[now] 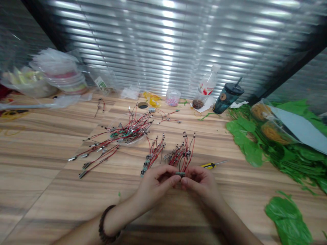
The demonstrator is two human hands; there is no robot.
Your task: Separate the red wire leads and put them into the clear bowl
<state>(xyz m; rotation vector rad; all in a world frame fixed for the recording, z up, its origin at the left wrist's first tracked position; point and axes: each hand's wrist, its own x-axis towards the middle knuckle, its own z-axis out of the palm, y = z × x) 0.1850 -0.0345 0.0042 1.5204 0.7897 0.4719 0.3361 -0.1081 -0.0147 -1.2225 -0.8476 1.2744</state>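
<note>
My left hand [158, 180] and my right hand [200, 183] meet near the table's front, thumbs and fingers pinching a small green circuit board [180, 174] between them. Red and black wires seem to run up from it, though where they join is too small to tell. Just beyond my hands lies a bunch of red-and-black wires with small parts [178, 153]. Left of that, a row of wired circuit boards [146, 165] lies side by side. A yellow-handled screwdriver [209, 165] rests beside my right hand, its shaft pointing right.
Farther left, a clear dish [114, 121] holds a tangled pile of wired boards [130, 131]. A tilted bottle [208, 83], a dark tumbler [228, 97] and a tub of beads [172, 98] stand at the back. Green plastic sheets [247, 139] cover the right. Stacked tubs [67, 78] stand back left.
</note>
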